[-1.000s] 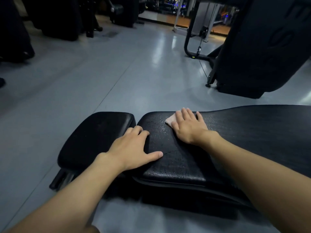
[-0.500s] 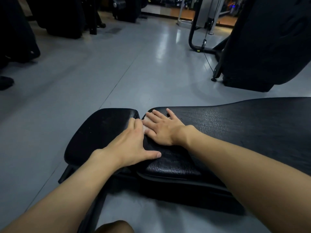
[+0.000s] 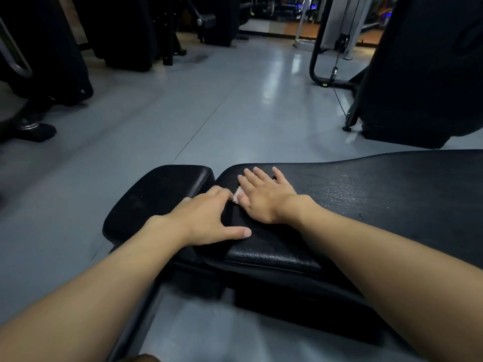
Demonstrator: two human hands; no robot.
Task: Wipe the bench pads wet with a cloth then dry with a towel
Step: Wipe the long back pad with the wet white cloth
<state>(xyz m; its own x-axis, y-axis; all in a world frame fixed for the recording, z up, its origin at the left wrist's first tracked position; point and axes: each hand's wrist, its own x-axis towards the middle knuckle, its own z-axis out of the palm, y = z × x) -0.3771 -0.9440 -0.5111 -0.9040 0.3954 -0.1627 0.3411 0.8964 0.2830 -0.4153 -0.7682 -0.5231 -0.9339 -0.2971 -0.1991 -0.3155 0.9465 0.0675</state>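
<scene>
Across the far half of the view spreads a grey floor (image 3: 235, 105), with a dark weight machine (image 3: 423, 74) standing at the far right. Nearer, the long pad (image 3: 379, 194) runs in from the right, its black textured skin glinting in patches that look damp. Just left of it, across a narrow gap, sits the short pad (image 3: 156, 199), duller, with faint smudges.

2 bare forearms reach in from the near edge. The left hand (image 3: 206, 220) rests over the gap between the 2 pads, its grip loose: fingers relaxed near the seam, thumb stretched out on the long pad, holding nothing. The right hand (image 3: 264, 197) lies flat on the left end of the long pad, its grip spread, fingers straight and pressing down.

Under that palm is the cloth (image 3: 238, 197), a pale pinkish scrap; only 1 corner shows, just beside the left fingertips.

By my reading, this is the wet pass, now at the left end of the long pad. Whether the short pad has been wiped I cannot tell. No towel is in view, so the drying seems wholly left to do.
</scene>
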